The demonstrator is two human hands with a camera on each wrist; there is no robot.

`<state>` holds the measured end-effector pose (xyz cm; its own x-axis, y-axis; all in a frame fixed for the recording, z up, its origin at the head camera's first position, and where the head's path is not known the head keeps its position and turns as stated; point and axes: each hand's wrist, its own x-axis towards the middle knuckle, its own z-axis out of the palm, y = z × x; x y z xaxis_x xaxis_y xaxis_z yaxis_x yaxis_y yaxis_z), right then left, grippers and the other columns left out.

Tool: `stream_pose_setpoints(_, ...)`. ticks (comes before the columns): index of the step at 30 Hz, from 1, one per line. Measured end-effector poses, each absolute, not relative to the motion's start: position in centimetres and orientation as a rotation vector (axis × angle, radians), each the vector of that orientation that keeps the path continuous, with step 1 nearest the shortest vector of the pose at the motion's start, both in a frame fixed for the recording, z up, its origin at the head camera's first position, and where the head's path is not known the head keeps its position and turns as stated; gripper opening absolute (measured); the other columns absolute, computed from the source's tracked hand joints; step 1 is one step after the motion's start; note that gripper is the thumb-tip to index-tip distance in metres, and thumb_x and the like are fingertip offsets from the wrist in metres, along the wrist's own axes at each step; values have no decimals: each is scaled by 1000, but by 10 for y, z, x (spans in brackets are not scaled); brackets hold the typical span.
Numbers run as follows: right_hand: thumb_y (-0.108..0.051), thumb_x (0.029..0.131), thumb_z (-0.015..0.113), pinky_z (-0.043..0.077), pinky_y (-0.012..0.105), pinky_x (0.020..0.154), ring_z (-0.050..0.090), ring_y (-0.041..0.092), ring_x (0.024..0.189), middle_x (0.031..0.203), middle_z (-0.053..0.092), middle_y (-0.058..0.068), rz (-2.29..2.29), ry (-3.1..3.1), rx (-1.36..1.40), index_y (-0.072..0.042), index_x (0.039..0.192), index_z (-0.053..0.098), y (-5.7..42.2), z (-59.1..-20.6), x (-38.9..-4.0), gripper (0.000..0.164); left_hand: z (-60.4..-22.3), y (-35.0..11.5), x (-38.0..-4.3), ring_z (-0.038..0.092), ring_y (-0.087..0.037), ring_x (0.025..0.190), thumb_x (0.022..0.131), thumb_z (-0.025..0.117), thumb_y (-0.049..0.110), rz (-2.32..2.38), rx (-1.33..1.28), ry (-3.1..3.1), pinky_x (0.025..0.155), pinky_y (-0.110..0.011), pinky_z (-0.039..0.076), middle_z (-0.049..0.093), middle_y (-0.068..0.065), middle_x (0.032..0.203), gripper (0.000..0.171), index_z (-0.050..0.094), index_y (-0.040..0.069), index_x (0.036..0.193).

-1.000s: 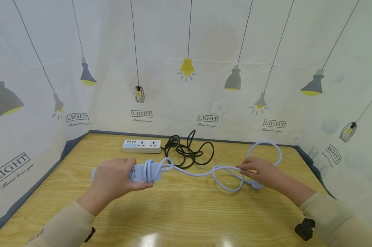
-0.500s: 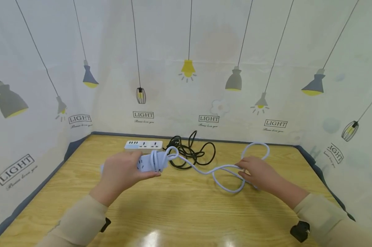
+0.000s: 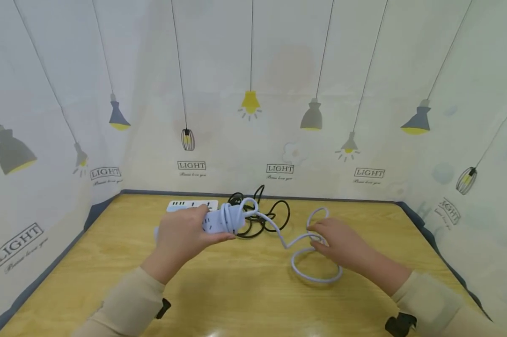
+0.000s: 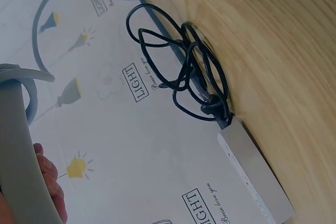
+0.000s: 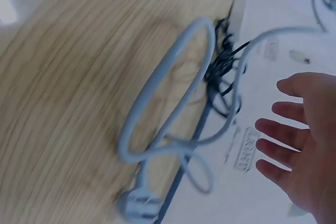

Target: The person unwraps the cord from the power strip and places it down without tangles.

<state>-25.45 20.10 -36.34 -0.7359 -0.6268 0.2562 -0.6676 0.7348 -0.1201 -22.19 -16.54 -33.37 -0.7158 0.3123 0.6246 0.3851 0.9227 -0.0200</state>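
Observation:
My left hand (image 3: 181, 236) grips a pale blue power strip (image 3: 212, 223), fingers behind it and thumb along its lower edge. Turns of the strip's own cord (image 3: 225, 217) wrap around its right end. From there the cord runs right into loose loops (image 3: 316, 281) by my right hand (image 3: 341, 245). In the right wrist view the right hand's fingers (image 5: 283, 132) are spread, with the cord passing beside them. The cord's plug (image 5: 139, 205) shows below the loops there; in the head view it is hidden.
A white power strip (image 3: 175, 206) lies at the back of the wooden table (image 3: 245, 290), partly covered by my left hand. Its tangled black cable (image 3: 282, 220) lies to its right. A lamp-printed cloth (image 3: 219, 93) rises behind and on both sides.
My left hand has moved right with the pale blue strip, now overlapping the white one. My right hand has shifted left with the loops, which have changed shape; the plug has left the head view.

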Motion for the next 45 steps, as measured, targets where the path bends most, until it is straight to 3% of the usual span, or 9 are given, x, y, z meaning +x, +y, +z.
stream_pose_setpoints(4, -15, 89, 70, 49, 45, 86, 60, 28, 102, 112, 63, 8, 461, -2647, 1061, -2, 118, 65, 181, -354, -238, 32, -332, -157, -220, 35, -9, 42, 63, 62, 85, -183, -440, -2495, 38, -27, 25, 39, 8, 53, 71, 49, 16, 71)
stream_pose_setpoints(8, -9, 87, 72, 52, 37, 81, 62, 20, 97, 113, 62, 3, 687, -2506, 1100, -5, 118, 65, 163, -347, -225, 31, -331, -147, -219, 38, -10, 44, 64, 54, 89, -244, -378, -2596, 39, -28, 26, 42, 7, 55, 75, 53, 15, 76)
stream_pose_setpoints(17, 4, 86, 68, 54, 33, 72, 62, 21, 86, 116, 60, 8, 1064, -2220, 1042, -1, 116, 65, 130, -346, -215, 31, -324, -127, -222, 42, -13, 45, 67, 59, 84, -334, -282, -2665, 40, -29, 29, 45, 3, 57, 72, 56, 13, 80)
stream_pose_setpoints(22, 3, 88, 65, 53, 37, 82, 65, 24, 99, 134, 52, 16, 1320, -2310, 1028, -1, 138, 46, 106, -351, -210, 53, -321, -120, -221, 42, -11, 44, 67, 52, 88, -395, -289, -2638, 40, -28, 31, 46, 5, 57, 76, 59, 14, 81)
stream_pose_setpoints(27, 7, 90, 61, 48, 38, 94, 57, 31, 118, 142, 42, 20, 1722, -2291, 968, -1, 146, 30, 89, -358, -212, 65, -319, -113, -218, 42, -11, 44, 69, 59, 83, -461, -303, -2608, 39, -28, 30, 46, 5, 55, 68, 53, 15, 77)
stream_pose_setpoints(30, 6, 91, 61, 44, 35, 99, 54, 29, 122, 134, 49, 16, 1810, -2262, 933, 0, 141, 37, 83, -360, -214, 56, -321, -111, -217, 41, -12, 44, 69, 64, 79, -487, -299, -2604, 39, -29, 29, 45, 4, 55, 66, 51, 15, 76)
stream_pose_setpoints(36, -4, 88, 71, 46, 39, 96, 62, 21, 108, 113, 63, 9, 1750, -2274, 730, -2, 119, 59, 77, -354, -219, 33, -323, -111, -219, 42, -11, 45, 65, 70, 76, -513, -322, -2609, 40, -28, 30, 47, 4, 58, 67, 52, 13, 81)
stream_pose_setpoints(41, -3, 85, 74, 47, 44, 93, 64, 20, 103, 106, 64, 5, 1656, -2312, 707, -5, 112, 61, 78, -352, -221, 30, -323, -111, -220, 48, -9, 55, 67, 81, 60, -639, -419, -2610, 47, -27, 38, 56, 5, 74, 65, 58, 11, 102)
stream_pose_setpoints(45, -2, 88, 71, 49, 44, 91, 64, 22, 102, 108, 63, 7, 1616, -2314, 731, -3, 115, 60, 77, -355, -222, 29, -326, -111, -221, 54, -10, 65, 71, 84, 47, -680, -518, -2578, 54, -28, 44, 63, 1, 88, 66, 57, 7, 116)
